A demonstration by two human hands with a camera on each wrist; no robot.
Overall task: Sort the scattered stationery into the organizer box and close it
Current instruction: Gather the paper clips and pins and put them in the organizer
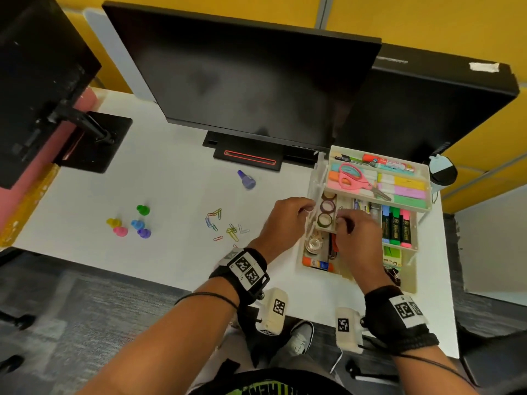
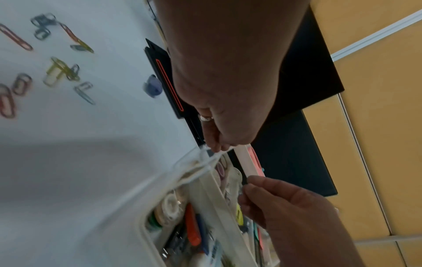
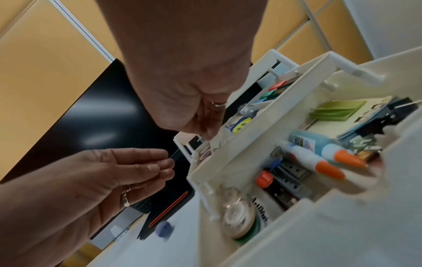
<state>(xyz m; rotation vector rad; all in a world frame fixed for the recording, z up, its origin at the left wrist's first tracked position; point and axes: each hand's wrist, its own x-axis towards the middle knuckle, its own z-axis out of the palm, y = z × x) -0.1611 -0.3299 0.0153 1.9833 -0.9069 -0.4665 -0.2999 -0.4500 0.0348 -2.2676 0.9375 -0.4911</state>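
Note:
The white tiered organizer box (image 1: 414, 280) stands open at the desk's right, its trays fanned out with scissors (image 1: 353, 176), highlighters (image 1: 396, 226) and tape rolls (image 1: 327, 207). My right hand (image 1: 342, 219) hovers over the middle tray beside the tape rolls, thumb and forefinger pinching what looks like a small paper clip (image 3: 218, 144). My left hand (image 1: 308, 208) is at the box's left edge, fingers relaxed, tips touching a white hinge arm (image 2: 205, 162). Loose paper clips (image 1: 218, 223) lie left of my hands, coloured push pins (image 1: 137, 223) farther left, a purple cap-like piece (image 1: 246, 180) behind.
A dark monitor (image 1: 242, 81) stands behind, its base (image 1: 248, 159) just left of the box. A second monitor stand (image 1: 94, 141) is at the far left. A cup (image 1: 442, 172) sits behind the box. The desk's front edge runs under my wrists.

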